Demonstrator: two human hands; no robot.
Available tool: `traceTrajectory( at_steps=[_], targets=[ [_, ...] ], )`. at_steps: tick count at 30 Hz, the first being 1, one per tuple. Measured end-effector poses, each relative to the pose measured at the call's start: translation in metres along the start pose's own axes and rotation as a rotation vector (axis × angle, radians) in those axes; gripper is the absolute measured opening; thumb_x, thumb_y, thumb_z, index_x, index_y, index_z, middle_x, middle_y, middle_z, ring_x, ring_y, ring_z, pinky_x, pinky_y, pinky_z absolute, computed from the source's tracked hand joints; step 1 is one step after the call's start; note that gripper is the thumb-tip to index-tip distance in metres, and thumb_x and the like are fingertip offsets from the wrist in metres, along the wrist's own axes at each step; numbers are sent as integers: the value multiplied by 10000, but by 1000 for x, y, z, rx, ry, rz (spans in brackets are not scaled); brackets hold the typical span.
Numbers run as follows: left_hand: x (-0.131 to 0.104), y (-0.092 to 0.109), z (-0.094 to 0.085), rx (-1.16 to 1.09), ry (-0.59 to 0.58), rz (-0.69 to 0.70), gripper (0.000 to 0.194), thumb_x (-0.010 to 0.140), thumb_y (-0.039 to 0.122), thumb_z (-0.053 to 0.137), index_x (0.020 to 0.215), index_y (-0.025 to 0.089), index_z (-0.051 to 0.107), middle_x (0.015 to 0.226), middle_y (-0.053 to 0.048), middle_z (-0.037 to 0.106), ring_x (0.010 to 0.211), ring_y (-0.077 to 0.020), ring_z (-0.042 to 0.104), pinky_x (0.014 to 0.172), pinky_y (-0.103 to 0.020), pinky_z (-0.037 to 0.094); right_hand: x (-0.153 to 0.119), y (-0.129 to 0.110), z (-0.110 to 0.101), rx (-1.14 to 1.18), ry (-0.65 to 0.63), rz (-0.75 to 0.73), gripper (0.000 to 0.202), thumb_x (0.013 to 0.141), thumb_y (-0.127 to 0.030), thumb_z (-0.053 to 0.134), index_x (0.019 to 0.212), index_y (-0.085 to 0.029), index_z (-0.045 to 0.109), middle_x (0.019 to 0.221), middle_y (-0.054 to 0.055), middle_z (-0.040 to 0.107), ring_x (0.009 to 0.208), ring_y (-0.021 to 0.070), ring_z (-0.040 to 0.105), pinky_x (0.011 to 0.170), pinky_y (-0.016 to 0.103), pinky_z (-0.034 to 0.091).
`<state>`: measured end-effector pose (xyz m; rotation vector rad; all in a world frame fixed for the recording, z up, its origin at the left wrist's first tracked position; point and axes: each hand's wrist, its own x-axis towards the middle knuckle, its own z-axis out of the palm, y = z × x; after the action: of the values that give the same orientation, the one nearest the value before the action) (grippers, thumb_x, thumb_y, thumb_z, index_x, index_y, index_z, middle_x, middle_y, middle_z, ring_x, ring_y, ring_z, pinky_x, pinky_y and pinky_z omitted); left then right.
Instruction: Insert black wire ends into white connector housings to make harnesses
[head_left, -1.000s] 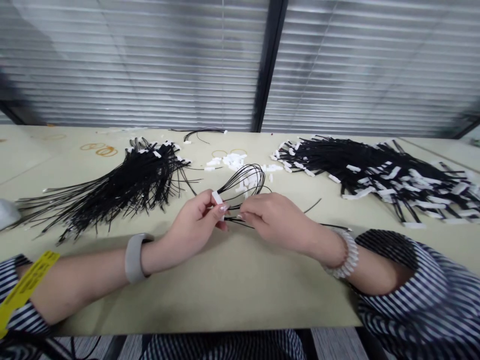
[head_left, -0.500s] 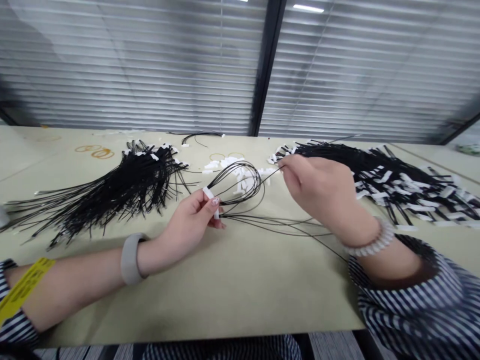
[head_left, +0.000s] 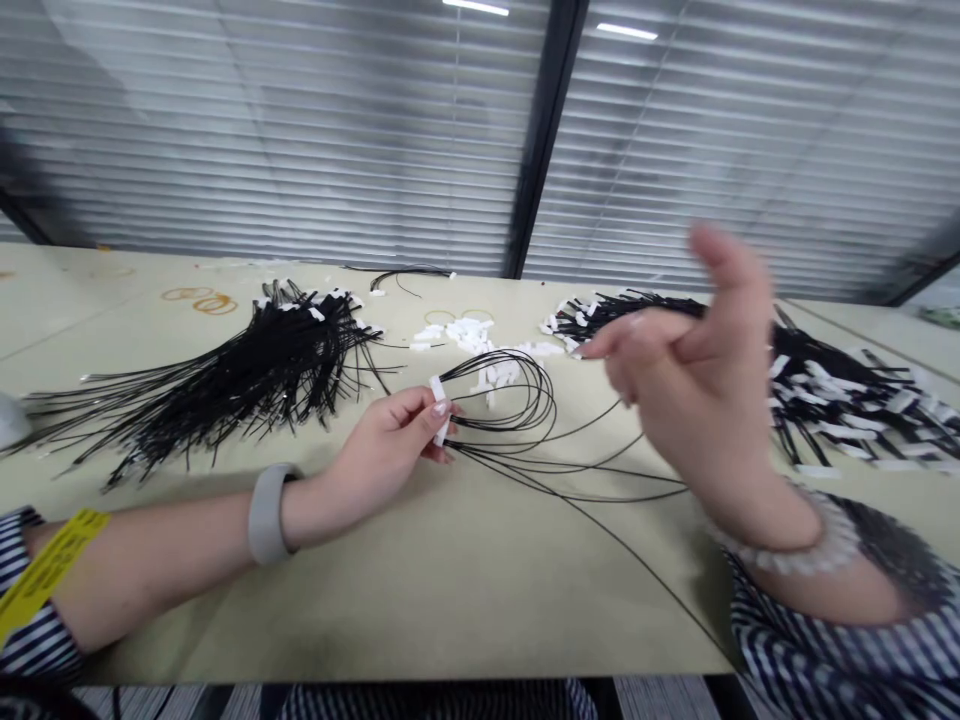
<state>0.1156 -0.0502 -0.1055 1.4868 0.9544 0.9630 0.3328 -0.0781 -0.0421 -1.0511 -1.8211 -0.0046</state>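
Observation:
Between the thumb and fingers of my left hand (head_left: 397,430) is a white strip connector (head_left: 438,398), held near the middle of the table. Thin black wires (head_left: 551,400) run out of it to the right; some curl back in loops, others trail toward the table's front edge. My right hand (head_left: 690,390) is raised right of the loops, its thumb up and index finger stretched to the left, slightly blurred. One wire passes behind its fingers, and no wire is visibly gripped there. Small white connectors (head_left: 499,376) lie scattered behind the loops.
A heap of black wires (head_left: 277,370) with white ends lies at the left. Another wire pile (head_left: 840,400) with white connectors spreads at the right. Rubber bands (head_left: 214,303) and a short wire bunch (head_left: 409,272) lie near the back, before window blinds (head_left: 337,130).
My right hand has let go of the wire it pinched, opened its fingers and moved slightly right. The loops in my left hand have dropped a little and spread wider.

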Motion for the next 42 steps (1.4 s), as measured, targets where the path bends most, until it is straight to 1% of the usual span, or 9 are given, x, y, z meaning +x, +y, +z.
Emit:
traceTrajectory(
  at_steps=[2, 4, 6, 8, 14, 19, 31, 37, 42],
  targets=[
    [-1, 0, 0, 26, 3, 8, 225, 812, 359, 495, 716, 166, 561, 745, -11, 569, 543, -90, 552, 524, -220, 501, -7, -7, 10, 24, -137, 24, 240, 866, -174, 424, 1100, -220, 395, 683, -18, 594, 611, 103, 550, 542, 230, 408],
    [-2, 1, 1, 54, 3, 28, 211, 817, 355, 486, 758, 175, 578, 698, 3, 541, 549, -93, 539, 522, -215, 494, -12, -12, 20, -70, -278, 22, 59, 850, -172, 461, 864, -192, 515, 684, -19, 584, 632, 91, 531, 589, 222, 405],
    [-3, 4, 2, 80, 0, 49, 198, 822, 337, 478, 759, 182, 583, 672, 9, 524, 548, -94, 523, 515, -210, 485, -14, -16, 28, -140, -350, 4, 105, 844, -166, 472, 770, -171, 547, 734, -3, 578, 688, 94, 518, 647, 221, 401],
    [-4, 6, 3, 111, -5, 68, 192, 827, 311, 465, 743, 183, 580, 646, 13, 512, 536, -95, 508, 501, -207, 472, -15, -18, 32, -175, -398, -1, 125, 845, -152, 460, 773, -155, 563, 774, 16, 569, 739, 106, 507, 688, 228, 394],
    [-3, 7, 3, 182, -50, 125, 232, 849, 273, 418, 665, 171, 518, 601, 22, 477, 520, -88, 463, 495, -189, 438, -14, -19, 40, -330, -547, -5, 192, 874, -172, 385, 804, -150, 563, 779, 30, 538, 745, 127, 488, 689, 258, 362],
    [-2, 4, 2, 208, -77, 105, 226, 857, 291, 390, 715, 163, 509, 613, 30, 460, 529, -90, 476, 505, -201, 437, -14, -18, 45, -355, -560, -12, 215, 881, -197, 363, 771, -156, 544, 742, 18, 520, 711, 124, 469, 650, 258, 336],
    [-1, -1, 2, 195, -104, 111, 255, 862, 317, 385, 671, 168, 465, 606, 32, 436, 536, -87, 454, 507, -194, 427, -13, -16, 45, -359, -600, -51, 192, 861, -168, 378, 795, -156, 558, 745, 18, 518, 718, 122, 461, 651, 249, 323],
    [-1, -1, 4, 204, -110, 106, 265, 857, 324, 390, 647, 173, 444, 599, 38, 425, 529, -88, 451, 512, -202, 417, -14, -15, 46, -386, -574, -57, 183, 853, -171, 389, 768, -158, 550, 731, 12, 514, 692, 118, 452, 620, 251, 308],
    [-3, 1, 4, 295, -119, 106, 246, 854, 279, 382, 640, 173, 438, 571, 41, 443, 511, -91, 459, 507, -208, 390, -15, -16, 50, -398, -558, -68, 182, 850, -183, 399, 762, -156, 556, 737, 14, 531, 677, 118, 459, 595, 257, 300]
  ],
)
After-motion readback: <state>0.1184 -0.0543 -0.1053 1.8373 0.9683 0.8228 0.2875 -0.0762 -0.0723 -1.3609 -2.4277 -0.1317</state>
